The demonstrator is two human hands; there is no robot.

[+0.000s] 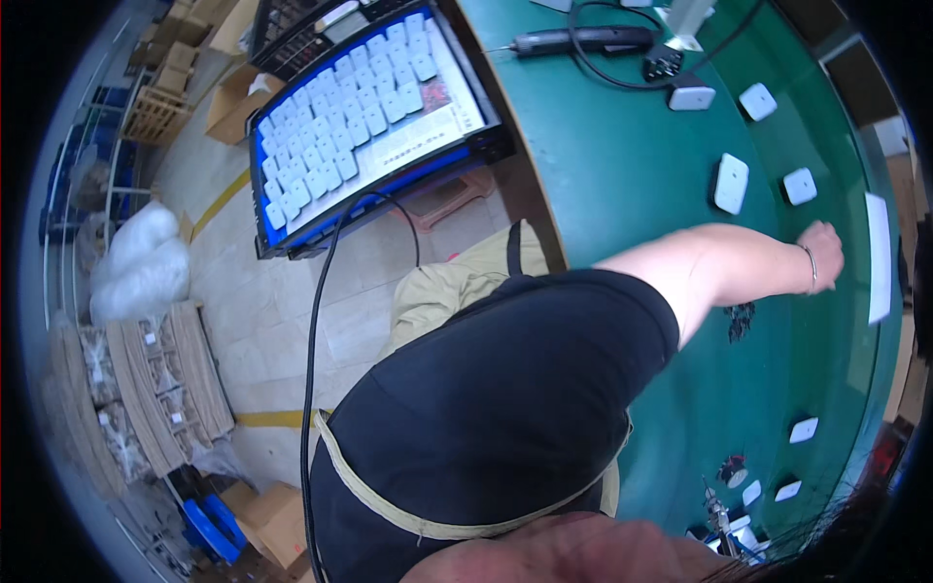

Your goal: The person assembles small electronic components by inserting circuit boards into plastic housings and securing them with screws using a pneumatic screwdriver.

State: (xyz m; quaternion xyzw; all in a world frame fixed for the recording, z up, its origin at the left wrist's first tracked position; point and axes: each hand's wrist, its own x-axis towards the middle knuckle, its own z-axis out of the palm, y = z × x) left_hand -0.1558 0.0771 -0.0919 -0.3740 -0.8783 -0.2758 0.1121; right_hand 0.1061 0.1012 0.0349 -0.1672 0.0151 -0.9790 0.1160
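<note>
My left arm reaches across the green tabletop to its far side. My left hand, with a bracelet at the wrist, is closed there; its curled fingers hide whatever they may hold. A white rounded-square piece lies nearest to it, with a larger white block beside that. Below my forearm sits a small heap of dark little parts. More white pieces rest nearer the bottom, one of them a white plate by the far edge. My right hand does not show.
A black electric screwdriver with a looped cable lies at the table's top end. Beside the table stands a blue-lined tray holding rows of white pieces. A black cable hangs across the view. Cartons and bagged goods stand on the floor.
</note>
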